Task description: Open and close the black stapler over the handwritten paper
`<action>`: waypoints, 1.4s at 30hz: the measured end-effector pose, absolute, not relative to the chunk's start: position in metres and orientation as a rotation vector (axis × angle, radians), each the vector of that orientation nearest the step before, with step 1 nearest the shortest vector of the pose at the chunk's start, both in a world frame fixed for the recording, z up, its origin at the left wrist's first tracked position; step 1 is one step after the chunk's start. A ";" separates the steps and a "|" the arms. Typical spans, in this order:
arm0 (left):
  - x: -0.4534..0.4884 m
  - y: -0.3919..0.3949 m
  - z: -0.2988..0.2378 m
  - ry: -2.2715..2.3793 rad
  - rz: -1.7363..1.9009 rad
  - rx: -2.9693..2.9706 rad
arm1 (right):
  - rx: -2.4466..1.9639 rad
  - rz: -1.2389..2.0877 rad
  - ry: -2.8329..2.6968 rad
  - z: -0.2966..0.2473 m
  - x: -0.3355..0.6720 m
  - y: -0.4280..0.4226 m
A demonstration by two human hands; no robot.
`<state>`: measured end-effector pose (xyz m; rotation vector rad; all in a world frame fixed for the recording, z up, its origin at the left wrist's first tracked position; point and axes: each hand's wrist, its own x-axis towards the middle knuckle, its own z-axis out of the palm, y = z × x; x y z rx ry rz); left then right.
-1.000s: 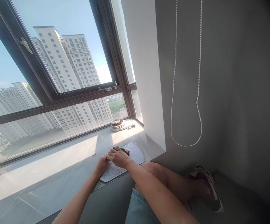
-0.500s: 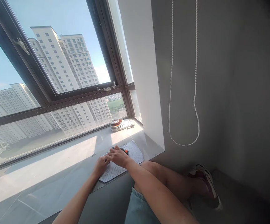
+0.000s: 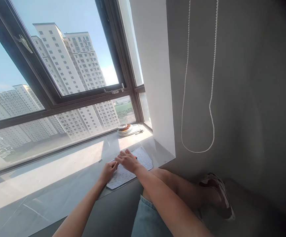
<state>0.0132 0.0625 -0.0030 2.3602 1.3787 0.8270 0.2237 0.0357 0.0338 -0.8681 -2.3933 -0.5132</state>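
A sheet of paper covered in handwriting (image 3: 125, 176) lies on the window sill in front of me. My left hand (image 3: 108, 172) rests at the paper's left edge, its fingers curled together at the tips. Just to the right, my right hand (image 3: 127, 161) is over the paper with bent fingers, their tips meeting those of the left. Whatever is pinched between the fingertips is too small to make out. A small orange-marked object (image 3: 135, 158) shows past the right hand, which hides most of it.
Stacked round dishes or lids (image 3: 124, 129) stand in the sill's far corner, with a small dark item (image 3: 139, 131) beside them. A tiny strip (image 3: 100, 161) lies left of the paper. A beaded blind cord (image 3: 182, 112) hangs on the right wall. My bent leg is below the sill.
My right hand now covers more of the dark, orange-marked object, and its fingers are more bunched. The left hand stays at the paper's left edge. The view has shifted slightly.
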 end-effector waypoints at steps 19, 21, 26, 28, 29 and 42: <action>0.014 0.054 -0.002 1.271 0.844 2.439 | -1.112 -0.361 -2.159 0.029 0.221 0.040; 0.014 0.054 -0.002 1.274 0.840 2.439 | -1.098 -0.363 -2.161 0.029 0.220 0.039; 0.014 0.053 -0.002 1.286 0.840 2.446 | -1.049 -0.359 -2.230 0.029 0.218 0.037; 0.014 0.053 -0.001 1.295 0.836 2.444 | -1.045 -0.350 -2.247 0.029 0.218 0.037; 0.014 0.053 -0.002 1.299 0.834 2.443 | -1.048 -0.346 -2.248 0.030 0.218 0.037; 0.013 0.057 -0.006 1.290 0.874 2.449 | -1.032 -0.348 -2.232 0.028 0.214 0.040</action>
